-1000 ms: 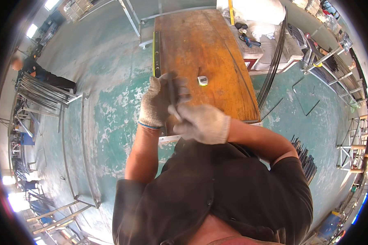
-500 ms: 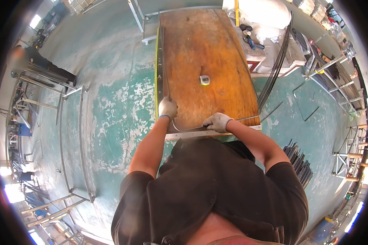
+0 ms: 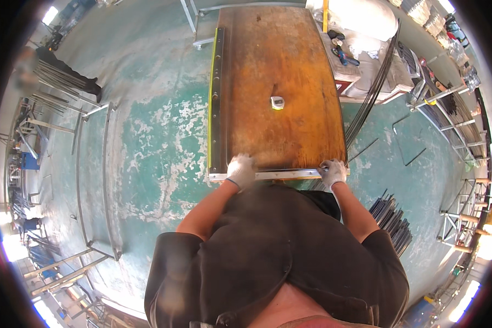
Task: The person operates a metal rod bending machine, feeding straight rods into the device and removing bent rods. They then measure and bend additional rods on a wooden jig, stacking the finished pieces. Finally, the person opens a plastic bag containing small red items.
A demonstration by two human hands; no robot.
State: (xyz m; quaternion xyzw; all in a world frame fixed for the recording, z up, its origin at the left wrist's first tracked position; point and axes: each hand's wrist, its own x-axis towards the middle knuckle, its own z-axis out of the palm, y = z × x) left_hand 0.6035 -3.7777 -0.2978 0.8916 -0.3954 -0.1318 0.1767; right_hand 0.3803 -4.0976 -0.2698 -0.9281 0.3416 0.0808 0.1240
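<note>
Ahead of the left hand (image 3: 241, 168) and right hand (image 3: 332, 172) lies a tape measure (image 3: 277, 103). I see both partly curled at the tabletop (image 3: 281, 60) edge; any grip, I cannot tell.

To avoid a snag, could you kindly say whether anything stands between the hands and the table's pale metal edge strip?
Nothing visible does: the left hand and right hand both overlap the metal strip in view, though contact beneath them is hidden.
</note>
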